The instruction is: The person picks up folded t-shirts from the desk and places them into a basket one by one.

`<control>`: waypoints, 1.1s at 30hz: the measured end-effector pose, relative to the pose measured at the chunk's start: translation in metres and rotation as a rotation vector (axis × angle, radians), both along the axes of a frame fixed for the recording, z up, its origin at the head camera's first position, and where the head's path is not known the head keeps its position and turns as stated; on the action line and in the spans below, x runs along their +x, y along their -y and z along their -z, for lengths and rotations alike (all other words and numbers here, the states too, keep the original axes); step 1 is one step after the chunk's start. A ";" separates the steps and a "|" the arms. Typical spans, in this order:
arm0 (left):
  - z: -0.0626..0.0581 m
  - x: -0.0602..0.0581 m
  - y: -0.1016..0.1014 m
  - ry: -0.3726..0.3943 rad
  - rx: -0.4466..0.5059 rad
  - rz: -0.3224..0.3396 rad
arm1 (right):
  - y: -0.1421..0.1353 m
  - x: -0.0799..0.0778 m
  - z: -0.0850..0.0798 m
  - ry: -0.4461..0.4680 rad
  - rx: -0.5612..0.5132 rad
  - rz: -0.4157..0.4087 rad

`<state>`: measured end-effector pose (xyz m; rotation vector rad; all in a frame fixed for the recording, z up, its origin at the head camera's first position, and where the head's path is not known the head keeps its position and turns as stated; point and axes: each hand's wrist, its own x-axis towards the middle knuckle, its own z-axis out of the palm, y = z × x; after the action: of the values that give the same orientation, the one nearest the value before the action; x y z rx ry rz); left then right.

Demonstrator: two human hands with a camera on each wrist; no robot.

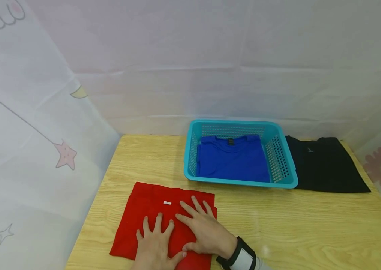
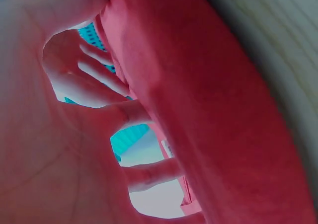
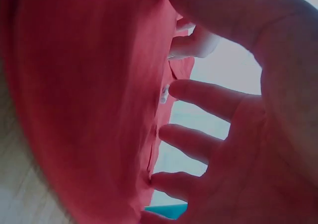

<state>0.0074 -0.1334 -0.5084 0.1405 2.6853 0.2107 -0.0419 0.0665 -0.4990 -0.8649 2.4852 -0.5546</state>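
Observation:
A folded red garment (image 1: 143,210) with a small white label (image 1: 167,203) lies on the table at the front left. My left hand (image 1: 155,243) rests on its lower middle, fingers spread and straight. To its right, my right hand (image 1: 207,230) presses the garment's right side, also with fingers spread; the thumbs come close together. In the left wrist view the fingertips touch the red cloth (image 2: 208,110). The right wrist view has the fingertips on the red cloth (image 3: 89,100) near the label.
Behind the garment, a turquoise basket (image 1: 241,183) holds a folded blue shirt (image 1: 232,161). A folded black garment (image 1: 329,165) lies to the basket's right, near the table's back right corner. A patterned cloth backdrop (image 1: 183,60) rises behind the wooden table (image 1: 298,225).

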 end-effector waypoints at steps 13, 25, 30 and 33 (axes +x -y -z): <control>-0.001 0.003 -0.015 0.023 -0.010 0.039 | -0.016 0.004 0.005 0.056 -0.024 0.052; -0.007 0.000 -0.025 0.043 0.011 0.124 | -0.031 0.001 0.003 0.078 -0.077 0.145; -0.009 0.000 -0.032 0.060 0.034 0.135 | -0.039 0.003 0.004 0.048 -0.090 0.175; -0.011 -0.001 -0.035 0.075 0.056 0.150 | -0.044 0.005 0.003 0.035 -0.093 0.200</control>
<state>0.0062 -0.0987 -0.4978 0.3435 2.5815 0.2402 -0.0364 0.1108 -0.5022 -0.6376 2.5463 -0.7517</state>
